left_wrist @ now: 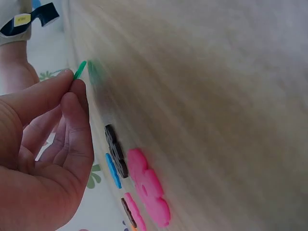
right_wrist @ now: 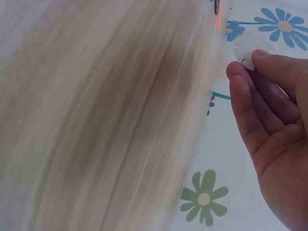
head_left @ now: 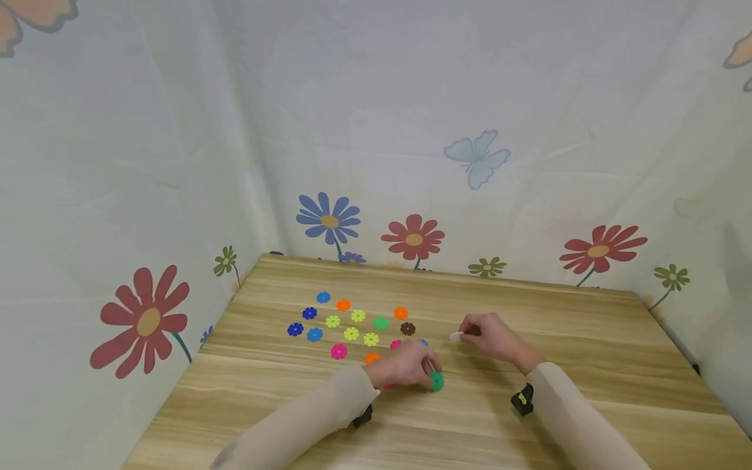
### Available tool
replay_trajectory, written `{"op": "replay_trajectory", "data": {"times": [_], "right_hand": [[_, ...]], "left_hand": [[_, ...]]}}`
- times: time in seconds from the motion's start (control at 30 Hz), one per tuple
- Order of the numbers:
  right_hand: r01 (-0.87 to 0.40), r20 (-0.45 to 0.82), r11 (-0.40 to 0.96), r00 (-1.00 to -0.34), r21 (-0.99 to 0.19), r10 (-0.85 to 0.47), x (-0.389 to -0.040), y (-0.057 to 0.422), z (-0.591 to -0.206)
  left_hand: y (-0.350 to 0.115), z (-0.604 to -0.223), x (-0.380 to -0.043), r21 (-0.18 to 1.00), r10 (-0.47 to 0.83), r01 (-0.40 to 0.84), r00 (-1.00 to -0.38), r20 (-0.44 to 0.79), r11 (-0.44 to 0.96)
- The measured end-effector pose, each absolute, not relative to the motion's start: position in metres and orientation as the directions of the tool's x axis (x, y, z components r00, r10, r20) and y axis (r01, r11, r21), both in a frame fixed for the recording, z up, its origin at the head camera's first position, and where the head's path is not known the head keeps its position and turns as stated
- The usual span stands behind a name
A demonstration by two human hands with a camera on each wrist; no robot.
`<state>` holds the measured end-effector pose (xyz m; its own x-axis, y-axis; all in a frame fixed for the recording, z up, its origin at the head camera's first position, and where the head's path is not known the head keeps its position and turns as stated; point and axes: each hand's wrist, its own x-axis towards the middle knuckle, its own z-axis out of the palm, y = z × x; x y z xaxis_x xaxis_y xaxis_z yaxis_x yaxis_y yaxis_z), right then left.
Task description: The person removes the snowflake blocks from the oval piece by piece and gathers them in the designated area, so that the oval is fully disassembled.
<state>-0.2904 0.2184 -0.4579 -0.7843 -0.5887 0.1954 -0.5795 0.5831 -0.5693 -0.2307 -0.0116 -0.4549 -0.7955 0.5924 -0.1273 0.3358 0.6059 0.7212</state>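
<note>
My left hand (head_left: 408, 363) pinches a green flower-shaped disc (head_left: 437, 381) between thumb and fingertips, close over the wooden table. In the left wrist view that disc is seen edge-on at the fingertips. To the right, my right hand (head_left: 492, 336) pinches a white flower-shaped disc (right_wrist: 248, 50) by its edge, its notched rim showing beyond the thumb. Under and beside the left hand lie a pink disc (left_wrist: 149, 187), a black one (left_wrist: 116, 151) and a blue one (left_wrist: 112, 171). The left forearm and hand partly cover several discs.
Several coloured discs lie loosely in rows on the table (head_left: 564, 333), left of centre, among them a dark blue disc (head_left: 296, 329), a yellow disc (head_left: 351, 333), an orange disc (head_left: 401, 313) and a brown disc (head_left: 408, 328). A flower-printed curtain (head_left: 376, 130) hangs around the table's far and side edges.
</note>
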Motion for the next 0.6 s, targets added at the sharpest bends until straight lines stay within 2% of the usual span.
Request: {"op": "replay_trajectory", "data": {"times": [0.27, 0.5, 0.6], "right_hand": [[-0.532, 0.138, 0.572, -0.795, -0.624, -0.59, -0.299, 0.224, -0.466], [-0.386, 0.005, 0.569, -0.831, -0.726, -0.557, -0.31, 0.23, -0.47], [-0.345, -0.039, 0.557, -0.825, -0.755, -0.564, -0.314, 0.232, -0.474]], "left_hand": [[-0.008, -0.46, -0.231, 0.684, 0.591, 0.347, -0.793, -0.151, 0.641], [-0.007, -0.465, -0.234, 0.621, 0.593, 0.406, -0.796, -0.121, 0.671], [-0.007, -0.464, -0.234, 0.604, 0.592, 0.414, -0.797, -0.121, 0.681]]}}
